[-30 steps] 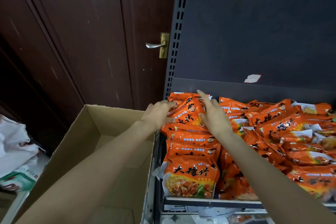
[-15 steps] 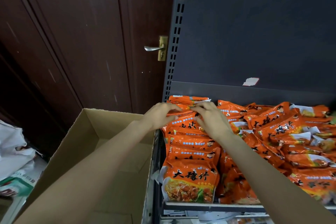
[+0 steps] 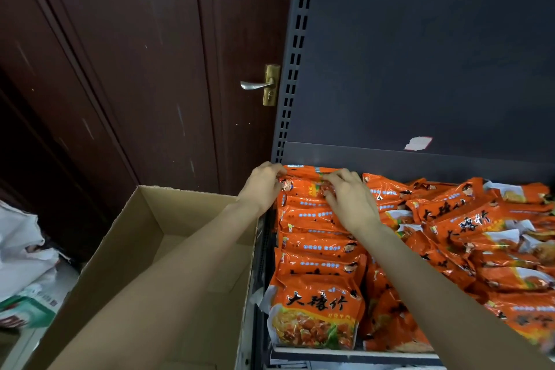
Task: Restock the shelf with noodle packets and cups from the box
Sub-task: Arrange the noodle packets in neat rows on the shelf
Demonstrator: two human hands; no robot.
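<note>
Both hands, left (image 3: 262,186) and right (image 3: 350,200), pinch a packet (image 3: 306,186) at the shelf's (image 3: 354,356) back-left corner; seating step, next release.

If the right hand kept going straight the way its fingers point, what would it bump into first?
Probably the rearmost orange noodle packet, which the right hand already touches; past it stands the shelf's dark back panel. Depth is hard to judge.
</note>
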